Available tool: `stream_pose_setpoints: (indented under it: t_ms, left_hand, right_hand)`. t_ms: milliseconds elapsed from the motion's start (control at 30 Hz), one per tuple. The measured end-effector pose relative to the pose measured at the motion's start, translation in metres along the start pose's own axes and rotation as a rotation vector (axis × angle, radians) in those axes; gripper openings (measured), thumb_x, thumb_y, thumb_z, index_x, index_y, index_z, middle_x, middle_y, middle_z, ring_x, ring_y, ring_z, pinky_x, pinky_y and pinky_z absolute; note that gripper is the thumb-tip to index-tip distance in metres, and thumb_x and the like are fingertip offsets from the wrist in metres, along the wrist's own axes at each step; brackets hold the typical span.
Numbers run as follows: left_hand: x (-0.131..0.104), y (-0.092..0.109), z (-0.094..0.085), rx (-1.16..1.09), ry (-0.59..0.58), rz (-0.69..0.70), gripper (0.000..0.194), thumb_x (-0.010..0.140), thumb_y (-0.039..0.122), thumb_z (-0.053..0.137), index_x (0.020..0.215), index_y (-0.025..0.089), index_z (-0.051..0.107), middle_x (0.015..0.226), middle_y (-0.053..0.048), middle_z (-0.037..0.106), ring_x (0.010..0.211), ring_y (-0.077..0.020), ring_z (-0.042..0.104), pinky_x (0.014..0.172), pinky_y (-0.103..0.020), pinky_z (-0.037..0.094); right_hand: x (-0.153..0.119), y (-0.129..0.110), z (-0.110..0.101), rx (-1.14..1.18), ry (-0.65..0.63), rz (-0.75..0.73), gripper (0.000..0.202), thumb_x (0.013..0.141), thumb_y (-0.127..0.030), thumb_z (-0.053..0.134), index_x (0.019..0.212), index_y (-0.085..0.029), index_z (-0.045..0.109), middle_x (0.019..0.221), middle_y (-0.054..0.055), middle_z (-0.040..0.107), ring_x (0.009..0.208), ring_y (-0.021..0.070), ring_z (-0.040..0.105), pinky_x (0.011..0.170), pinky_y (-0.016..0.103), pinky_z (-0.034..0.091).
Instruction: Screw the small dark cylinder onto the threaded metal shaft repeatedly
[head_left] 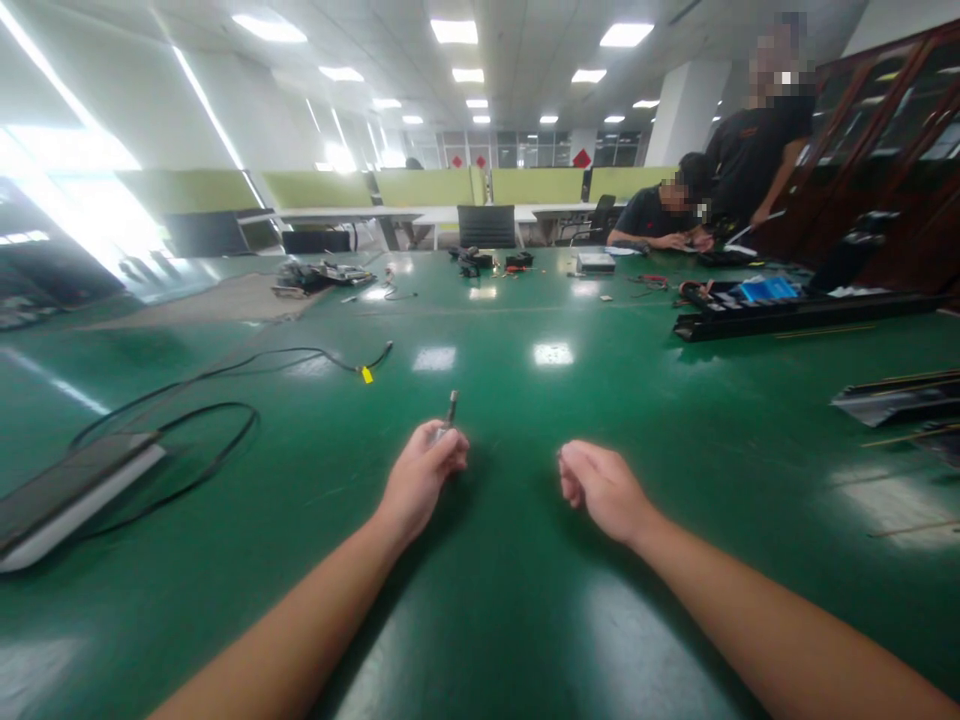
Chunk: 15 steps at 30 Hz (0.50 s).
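My left hand (426, 470) is closed around a small metal part with a thin shaft (452, 408) that points up and away from me. To its right, my right hand (600, 482) is also closed, fingertips pinched together; a tiny dark bit shows at the fingertips, too small to name. The two hands are apart, both just above the green table (510, 590).
A grey and white device (82, 490) with a black cable lies at the left. A yellow tag (367, 375) hangs on a cable end. Black rails (750, 318) and metal parts (892, 400) lie right. Two people are at the far right.
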<state>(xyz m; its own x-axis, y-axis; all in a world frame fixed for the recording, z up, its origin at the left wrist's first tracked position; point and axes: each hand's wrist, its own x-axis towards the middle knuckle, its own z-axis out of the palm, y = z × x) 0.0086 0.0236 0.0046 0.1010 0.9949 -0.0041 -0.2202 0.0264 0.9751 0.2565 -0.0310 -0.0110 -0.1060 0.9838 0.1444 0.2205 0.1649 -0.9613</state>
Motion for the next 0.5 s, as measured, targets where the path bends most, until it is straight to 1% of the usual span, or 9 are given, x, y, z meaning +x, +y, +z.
stream_pose_setpoints:
  t_ms: [100, 167, 267, 333, 400, 433, 500]
  left_hand:
    - [0.0, 0.003, -0.003, -0.092, 0.054, -0.035, 0.024, 0.079, 0.025, 0.068, 0.097, 0.015, 0.056, 0.085, -0.002, 0.059, 0.07, -0.0113, 0.055, 0.066, -0.023, 0.048]
    - [-0.003, 0.009, -0.002, -0.145, 0.075, -0.06, 0.026, 0.075, 0.016, 0.067, 0.1, 0.015, 0.057, 0.085, -0.003, 0.059, 0.071, -0.0116, 0.057, 0.068, -0.024, 0.051]
    - [-0.012, 0.019, 0.002, -0.19, 0.091, -0.074, 0.027, 0.068, 0.006, 0.067, 0.09, 0.017, 0.055, 0.081, -0.001, 0.058, 0.072, -0.0123, 0.059, 0.072, -0.026, 0.054]
    - [-0.02, 0.025, -0.002, -0.185, 0.11, -0.075, 0.028, 0.066, 0.004, 0.069, 0.085, 0.017, 0.053, 0.08, 0.0, 0.058, 0.073, -0.0122, 0.06, 0.073, -0.025, 0.054]
    - [-0.03, 0.03, -0.017, -0.12, 0.144, -0.076, 0.028, 0.067, 0.008, 0.072, 0.085, 0.018, 0.053, 0.081, 0.0, 0.059, 0.075, -0.0129, 0.06, 0.076, -0.025, 0.054]
    - [-0.036, 0.032, -0.03, -0.051, 0.175, -0.067, 0.028, 0.067, 0.013, 0.074, 0.087, 0.018, 0.054, 0.082, 0.0, 0.06, 0.077, -0.0139, 0.06, 0.077, -0.026, 0.054]
    - [-0.049, 0.039, -0.066, 0.163, 0.247, -0.039, 0.031, 0.068, 0.025, 0.077, 0.091, 0.02, 0.056, 0.086, -0.001, 0.062, 0.084, -0.0173, 0.061, 0.081, -0.028, 0.053]
  right_hand:
    - [-0.002, -0.003, 0.002, -0.016, -0.034, -0.015, 0.045, 0.1, -0.048, 0.038, 0.072, -0.018, 0.054, 0.059, -0.001, 0.057, 0.051, 0.0114, 0.054, 0.054, 0.023, 0.044]
    - [-0.003, -0.005, 0.004, -0.024, -0.065, -0.019, 0.044, 0.1, -0.046, 0.038, 0.07, -0.018, 0.054, 0.058, -0.001, 0.057, 0.052, 0.0111, 0.054, 0.054, 0.022, 0.044]
    - [-0.004, -0.006, 0.006, -0.039, -0.112, -0.022, 0.044, 0.1, -0.044, 0.038, 0.069, -0.018, 0.053, 0.058, -0.002, 0.056, 0.052, 0.0111, 0.054, 0.054, 0.022, 0.043]
    - [-0.004, -0.006, 0.006, -0.056, -0.13, -0.031, 0.043, 0.101, -0.043, 0.038, 0.069, -0.018, 0.054, 0.059, -0.002, 0.057, 0.052, 0.0109, 0.054, 0.054, 0.021, 0.042]
    - [-0.004, -0.005, 0.007, -0.082, -0.134, -0.044, 0.043, 0.101, -0.042, 0.037, 0.07, -0.018, 0.054, 0.06, -0.002, 0.057, 0.054, 0.0108, 0.055, 0.055, 0.021, 0.042]
    - [-0.004, -0.004, 0.008, -0.098, -0.135, -0.051, 0.043, 0.101, -0.041, 0.037, 0.07, -0.018, 0.054, 0.06, -0.002, 0.057, 0.054, 0.0108, 0.055, 0.055, 0.021, 0.042]
    - [-0.004, -0.003, 0.009, -0.131, -0.139, -0.069, 0.042, 0.101, -0.04, 0.037, 0.071, -0.018, 0.055, 0.06, -0.002, 0.058, 0.055, 0.0109, 0.056, 0.056, 0.021, 0.041]
